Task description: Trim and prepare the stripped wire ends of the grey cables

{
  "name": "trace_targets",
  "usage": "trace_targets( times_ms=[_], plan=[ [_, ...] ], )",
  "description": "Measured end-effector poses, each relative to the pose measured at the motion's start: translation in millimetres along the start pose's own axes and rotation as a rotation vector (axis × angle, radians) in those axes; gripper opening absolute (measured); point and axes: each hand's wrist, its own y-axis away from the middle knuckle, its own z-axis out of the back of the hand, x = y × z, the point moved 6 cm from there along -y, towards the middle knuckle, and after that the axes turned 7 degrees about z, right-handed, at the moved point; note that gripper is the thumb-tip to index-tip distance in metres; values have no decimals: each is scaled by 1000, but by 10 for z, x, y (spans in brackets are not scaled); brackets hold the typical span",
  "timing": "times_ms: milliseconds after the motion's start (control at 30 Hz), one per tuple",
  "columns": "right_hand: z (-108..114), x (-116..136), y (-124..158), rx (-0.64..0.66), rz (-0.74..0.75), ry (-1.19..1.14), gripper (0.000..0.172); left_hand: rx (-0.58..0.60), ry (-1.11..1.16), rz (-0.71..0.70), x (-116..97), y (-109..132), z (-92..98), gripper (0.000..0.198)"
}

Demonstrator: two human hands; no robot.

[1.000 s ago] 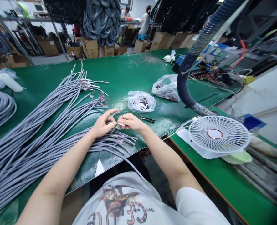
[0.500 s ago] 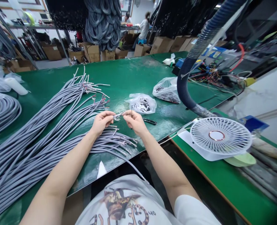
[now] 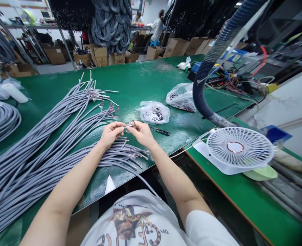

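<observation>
your left hand (image 3: pixel 111 134) and right hand (image 3: pixel 142 133), both grips closed, pinch the stripped end of a thin grey sheathed cable (image 3: pixel 128 126), raised clear of the green bench (image 3: pixel 140 82) for working; black-handled snips (image 3: pixel 160 131) lie within reach just beside your right hand.

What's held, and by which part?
Left hand pinches a grey cable near its stripped end; right hand is at that end, but whether it grips can't be told.

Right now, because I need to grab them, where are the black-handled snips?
In the head view, the black-handled snips lie on the green workbench, just right of the right hand and below the clear plastic bag of small parts.
</observation>
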Motion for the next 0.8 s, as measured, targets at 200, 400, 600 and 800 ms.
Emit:
trace_targets(
  times_ms=[200,400,600,800],
  plan=[
    [69,-92,-61,-38,-18,-25,19,15,53,7,27,-25,37,24],
    [120,-50,-72,-151,15,-27,30,33,63,-15,43,-39,41,23],
    [-141,-60,-77,-41,-2,-56,39,33,48,-19,65,-53,39,24],
    [-106,-48,-53,22,133,59,30,85,63,43,78,-62,26,29]
  ],
)
